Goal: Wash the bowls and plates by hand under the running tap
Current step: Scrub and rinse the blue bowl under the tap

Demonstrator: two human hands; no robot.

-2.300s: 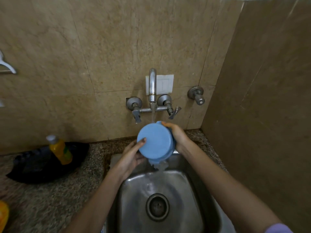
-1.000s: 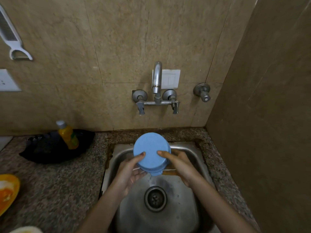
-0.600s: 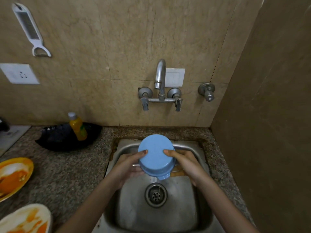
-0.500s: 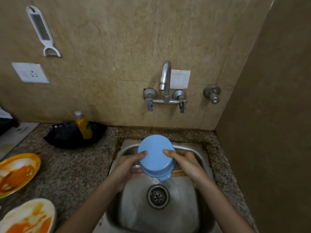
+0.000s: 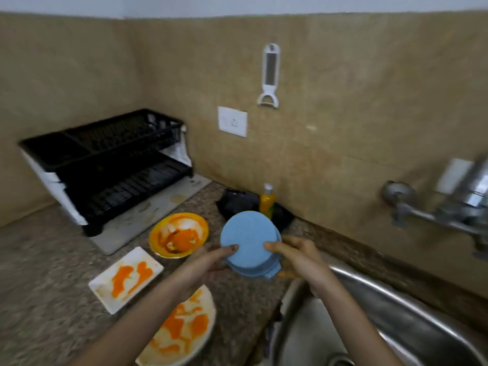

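I hold a blue bowl [image 5: 248,239] upside down over the counter, just left of the steel sink [image 5: 383,313]. My left hand [image 5: 211,262] grips its left rim with the thumb on the base. My right hand [image 5: 295,254] grips the right rim the same way. The tap [image 5: 467,196] is at the far right edge, blurred. Three dirty dishes lie on the counter with orange smears: a yellow bowl [image 5: 179,234], a white rectangular plate [image 5: 126,278] and a round white plate [image 5: 182,331] under my left forearm.
A black two-tier dish rack [image 5: 105,167] stands on a grey mat [image 5: 148,215] at the back left. A yellow soap bottle [image 5: 267,198] sits in a black tray [image 5: 253,204] by the wall. A white peeler [image 5: 270,75] and a socket [image 5: 232,121] are on the wall.
The view has swung left from the sink to the counter and rack. Both hands have carried the blue bowl left, off the sink basin and over the counter.
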